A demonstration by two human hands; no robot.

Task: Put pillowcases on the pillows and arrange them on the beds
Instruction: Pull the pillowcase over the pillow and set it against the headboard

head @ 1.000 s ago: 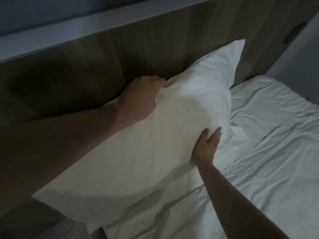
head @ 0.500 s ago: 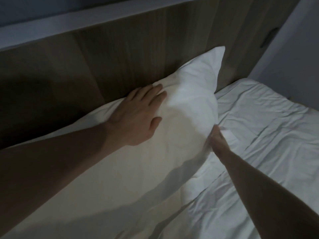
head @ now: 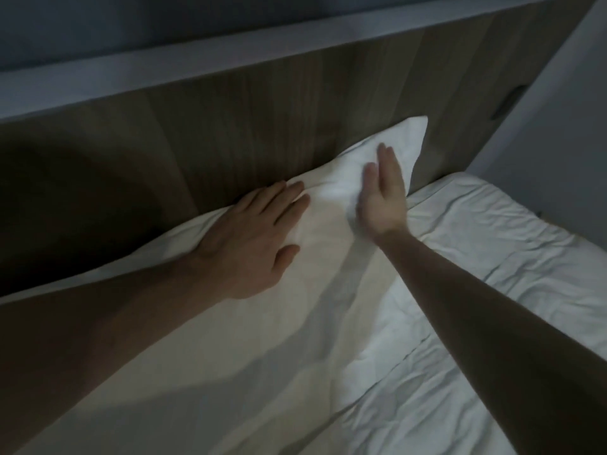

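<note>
1. One white pillow point(head: 328, 290) is lying along the wooden headboard point(head: 262, 126), on the bed sheet point(head: 492, 307).
2. Left hand point(head: 256, 244) is pressing flat on the pillow beside the headboard, fingers straight and slightly spread.
3. Right hand point(head: 382, 195) is touching the pillow's corner nearest the headboard's right end, fingers straight and together.

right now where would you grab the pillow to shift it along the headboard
Probably by the free far corner of the pillow, the peak standing up against the wooden headboard, coming from the right over the sheet. That corner sticks out clear with loose fabric to pinch, while the long back edge is tucked against the board. Both hands, left and right, lie flat and open on it.
</note>
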